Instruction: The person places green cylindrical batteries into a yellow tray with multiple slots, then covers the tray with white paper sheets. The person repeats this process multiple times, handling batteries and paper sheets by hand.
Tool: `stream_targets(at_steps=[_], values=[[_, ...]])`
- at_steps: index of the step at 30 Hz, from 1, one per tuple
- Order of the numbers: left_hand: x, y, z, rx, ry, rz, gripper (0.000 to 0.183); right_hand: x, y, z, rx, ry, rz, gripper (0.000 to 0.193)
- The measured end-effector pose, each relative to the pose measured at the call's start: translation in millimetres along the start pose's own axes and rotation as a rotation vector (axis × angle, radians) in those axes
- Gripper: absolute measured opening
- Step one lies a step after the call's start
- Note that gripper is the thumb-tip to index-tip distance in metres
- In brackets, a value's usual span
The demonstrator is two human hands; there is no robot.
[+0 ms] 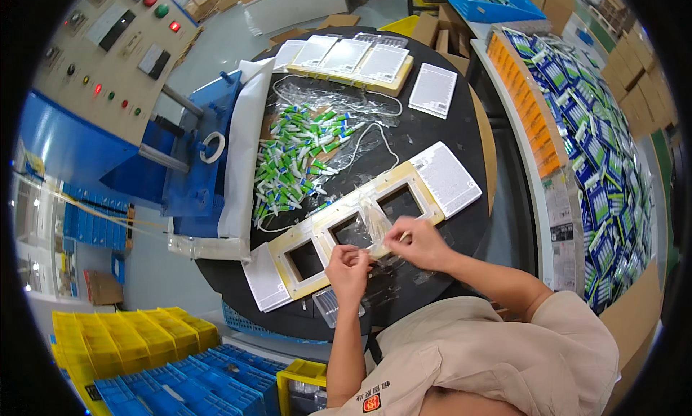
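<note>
A clear plastic bag (375, 220) with pale slender pieces inside lies over the middle of a yellow-rimmed frame (294, 242) with rectangular openings. My left hand (348, 273) is closed, its fingertips pinching the bag's near edge. Just right of it, my right hand (419, 244) is also closed at the bag, with a small pale bit showing between its fingers. What exactly those fingers grip is partly hidden. White printed cards (447, 178) rest at the frame's right end, and more cards (267, 279) at its left end.
Green-and-white tubes (292, 157) are heaped on the round black table (432, 139). A second frame with cards (342, 59) stands at the far side. To the left is a blue press (194, 157); at right, a bench holds many packaged packs (595, 164). Yellow bins (137, 337) sit lower left.
</note>
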State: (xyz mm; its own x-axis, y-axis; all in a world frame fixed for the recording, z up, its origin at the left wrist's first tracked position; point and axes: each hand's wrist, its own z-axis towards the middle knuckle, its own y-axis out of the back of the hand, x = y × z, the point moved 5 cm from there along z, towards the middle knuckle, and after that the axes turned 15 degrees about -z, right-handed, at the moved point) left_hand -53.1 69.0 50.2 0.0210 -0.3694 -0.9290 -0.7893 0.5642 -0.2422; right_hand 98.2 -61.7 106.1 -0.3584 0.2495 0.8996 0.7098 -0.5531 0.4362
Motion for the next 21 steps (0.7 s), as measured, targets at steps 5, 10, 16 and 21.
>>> stream_targets(at_steps=[5,10,16,21], values=[[34,29,21,-0.340,0.042,-0.103,0.016,-22,32,24,-0.121,0.566,-0.891,0.007],[41,24,8,-0.371,0.051,-0.048,0.033,-66,20,24,0.142,0.662,-1.145,0.007],[-5,9,-16,-0.354,-0.421,1.157,0.042,-74,14,36,0.297,0.676,-0.964,0.012],[18,-3,20,0.259,-0.462,1.454,0.065,-69,18,49,0.388,0.561,-0.956,0.019]])
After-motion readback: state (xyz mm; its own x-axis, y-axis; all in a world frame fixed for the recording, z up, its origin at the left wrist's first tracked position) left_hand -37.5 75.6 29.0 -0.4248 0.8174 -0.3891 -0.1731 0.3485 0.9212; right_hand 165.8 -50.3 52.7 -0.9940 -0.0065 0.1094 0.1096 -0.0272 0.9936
